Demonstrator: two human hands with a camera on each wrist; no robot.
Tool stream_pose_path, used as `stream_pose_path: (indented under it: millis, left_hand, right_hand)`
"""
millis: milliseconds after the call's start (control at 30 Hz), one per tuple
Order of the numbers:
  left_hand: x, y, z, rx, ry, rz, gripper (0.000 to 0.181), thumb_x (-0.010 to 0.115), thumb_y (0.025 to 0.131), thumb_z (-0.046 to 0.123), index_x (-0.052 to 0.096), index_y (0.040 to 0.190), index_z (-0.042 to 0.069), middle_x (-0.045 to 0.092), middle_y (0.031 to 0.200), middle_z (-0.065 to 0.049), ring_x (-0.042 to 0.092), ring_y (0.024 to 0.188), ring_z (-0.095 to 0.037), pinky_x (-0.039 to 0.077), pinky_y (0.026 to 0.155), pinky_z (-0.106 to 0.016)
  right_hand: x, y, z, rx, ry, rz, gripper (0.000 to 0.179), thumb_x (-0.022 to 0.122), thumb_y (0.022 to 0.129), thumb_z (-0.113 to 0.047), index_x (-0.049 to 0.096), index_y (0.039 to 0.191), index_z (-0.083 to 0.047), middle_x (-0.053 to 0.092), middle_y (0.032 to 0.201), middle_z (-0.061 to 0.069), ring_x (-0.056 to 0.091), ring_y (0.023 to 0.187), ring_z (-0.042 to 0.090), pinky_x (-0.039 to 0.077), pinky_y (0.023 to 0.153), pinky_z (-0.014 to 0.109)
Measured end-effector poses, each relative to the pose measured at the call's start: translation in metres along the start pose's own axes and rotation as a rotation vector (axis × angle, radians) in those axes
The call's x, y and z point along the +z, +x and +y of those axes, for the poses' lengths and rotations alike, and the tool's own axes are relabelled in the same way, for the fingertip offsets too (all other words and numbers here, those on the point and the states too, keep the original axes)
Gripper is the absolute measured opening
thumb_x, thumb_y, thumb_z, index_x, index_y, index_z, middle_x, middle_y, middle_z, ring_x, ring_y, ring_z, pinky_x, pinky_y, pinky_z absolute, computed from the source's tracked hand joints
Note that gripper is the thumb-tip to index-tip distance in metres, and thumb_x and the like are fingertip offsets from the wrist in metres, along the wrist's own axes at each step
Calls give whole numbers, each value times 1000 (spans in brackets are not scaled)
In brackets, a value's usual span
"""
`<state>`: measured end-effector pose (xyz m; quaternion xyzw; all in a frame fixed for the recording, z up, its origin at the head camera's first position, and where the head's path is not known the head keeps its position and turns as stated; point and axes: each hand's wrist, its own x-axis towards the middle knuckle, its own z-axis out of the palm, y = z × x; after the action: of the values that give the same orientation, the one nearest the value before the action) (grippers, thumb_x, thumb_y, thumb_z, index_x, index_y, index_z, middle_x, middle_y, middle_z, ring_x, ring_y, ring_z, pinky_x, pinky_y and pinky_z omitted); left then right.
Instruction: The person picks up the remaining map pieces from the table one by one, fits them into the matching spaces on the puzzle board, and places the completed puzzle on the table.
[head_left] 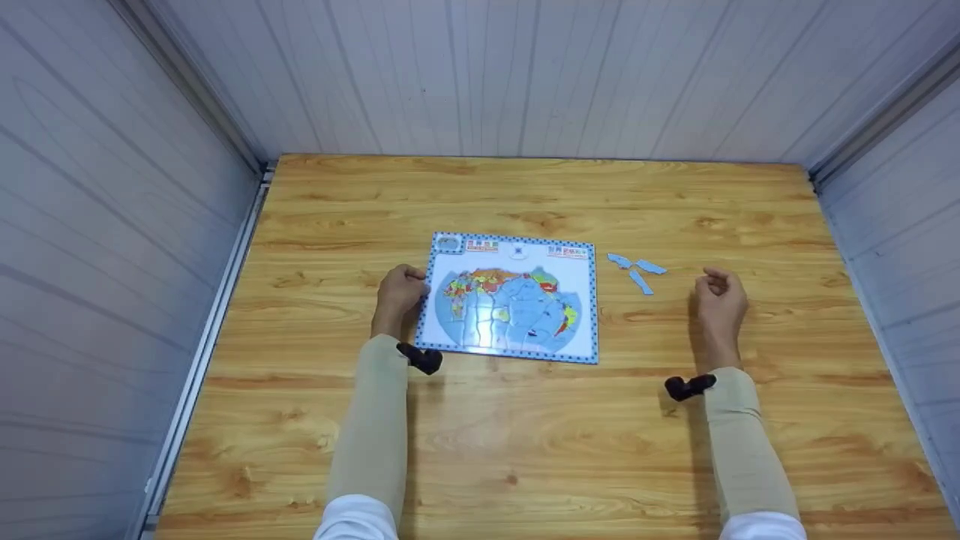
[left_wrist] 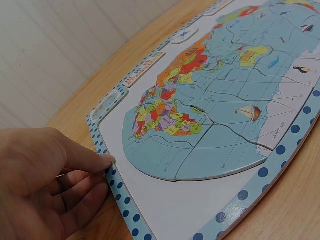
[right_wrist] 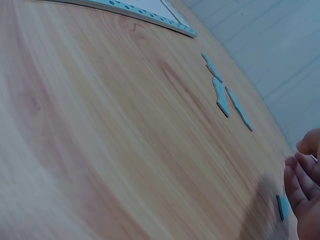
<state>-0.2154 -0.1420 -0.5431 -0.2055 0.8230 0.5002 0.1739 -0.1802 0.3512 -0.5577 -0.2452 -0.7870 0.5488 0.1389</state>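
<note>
A world-map jigsaw puzzle in a white board with a blue dotted border lies on the table. My left hand grips its left edge, with the thumb on the border and the other fingers curled against the side. Narrow dark gaps show between some fitted pieces. To the right of the board, my right hand hovers with loosely curled fingers, holding nothing that I can see. Beside those fingers, in the right wrist view, is a light-blue piece, partly hidden by the hand.
Several loose light-blue puzzle pieces lie between the board and the right hand. The wooden table is bounded by pale panel walls at the back and both sides.
</note>
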Motion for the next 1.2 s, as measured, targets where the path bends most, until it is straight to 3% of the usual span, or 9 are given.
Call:
stream_pose_path:
  millis: [133,500,767,967,1200]
  left_hand:
    - [0,0,0,-1,-7,1,25,58,89,8,58,114,5,59,115,-13,56,101,-25,47,86,-37]
    - [0,-1,1,-23,-22,-3,26,58,90,8,57,116,5,58,113,-13,55,101,-24,46,87,-36]
    - [-1,-4,3,-15,-29,10,25,58,90,7,58,115,6,59,112,-12,56,100,-23,47,85,-35]
    - [-1,-2,2,-17,-22,5,25,57,91,9,58,115,7,59,115,-12,55,103,-25,46,89,-37]
    - [1,2,-1,-34,-11,6,26,58,90,9,58,116,7,58,116,-12,55,103,-24,46,89,-37]
  right_hand:
    - [-4,2,3,-26,-25,64,28,57,94,-14,59,119,-1,56,97,-6,52,87,3,43,76,17]
    - [-12,5,5,56,-31,119,42,59,92,-13,47,131,-4,50,119,3,47,100,7,41,90,23]
    - [-14,5,9,142,-130,89,50,57,93,-15,36,138,-6,41,128,5,42,121,19,36,101,28]
    - [-14,5,10,160,-177,63,53,55,93,-12,34,141,-7,42,129,6,42,121,19,38,99,29]
    - [-13,7,10,181,-214,44,54,54,94,-24,34,142,-11,42,126,4,42,117,17,38,96,29]
